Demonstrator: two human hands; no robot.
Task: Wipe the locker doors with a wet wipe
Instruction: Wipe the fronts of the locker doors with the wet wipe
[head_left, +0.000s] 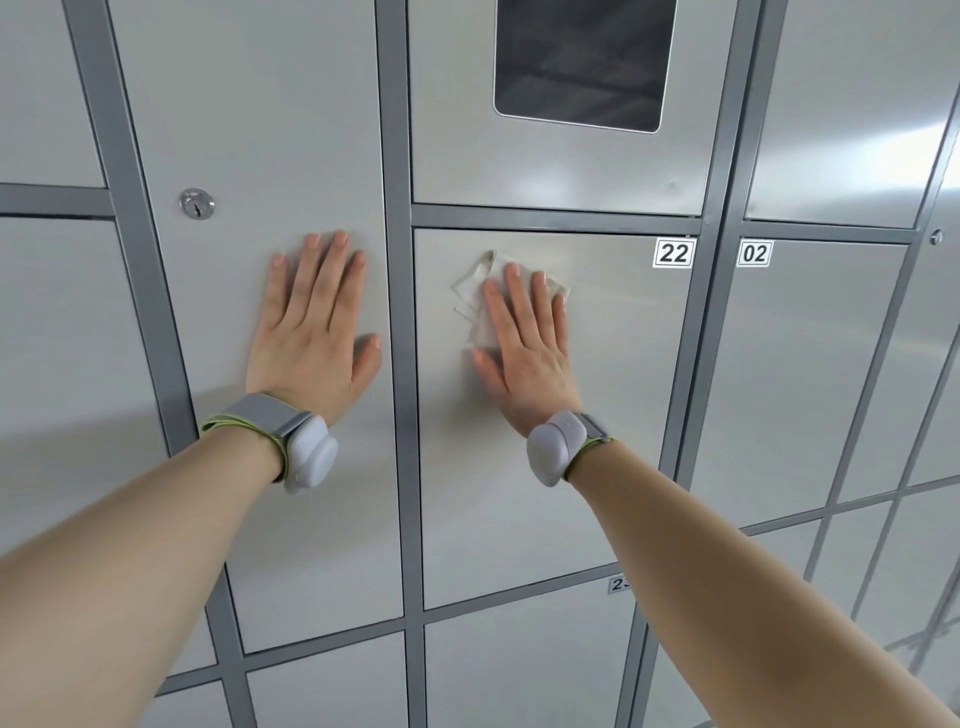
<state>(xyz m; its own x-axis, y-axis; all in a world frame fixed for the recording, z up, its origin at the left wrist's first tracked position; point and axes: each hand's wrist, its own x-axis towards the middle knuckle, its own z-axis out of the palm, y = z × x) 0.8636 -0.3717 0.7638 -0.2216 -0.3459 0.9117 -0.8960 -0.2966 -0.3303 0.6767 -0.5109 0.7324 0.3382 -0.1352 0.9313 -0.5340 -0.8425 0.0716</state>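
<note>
We press the wet wipe (480, 296) flat under our right hand (527, 343), fingers straight, high on the door marked 22 (597, 415). Our left hand (311, 332) rests open-palmed on the neighbouring door (270, 130), bracing us. Even pressure and overlapping strokes should serve best here. The wipe looks thin and crumpled, the doors smooth grey metal, probably brushed.

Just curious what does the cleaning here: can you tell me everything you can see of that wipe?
The wipe is a thin, white, crumpled sheet in loose folds, with corners poking out above and to the left. It lies flat against the upper part of the grey metal door numbered 22. The right hand presses it there with straight fingers and hides much of it.
</note>
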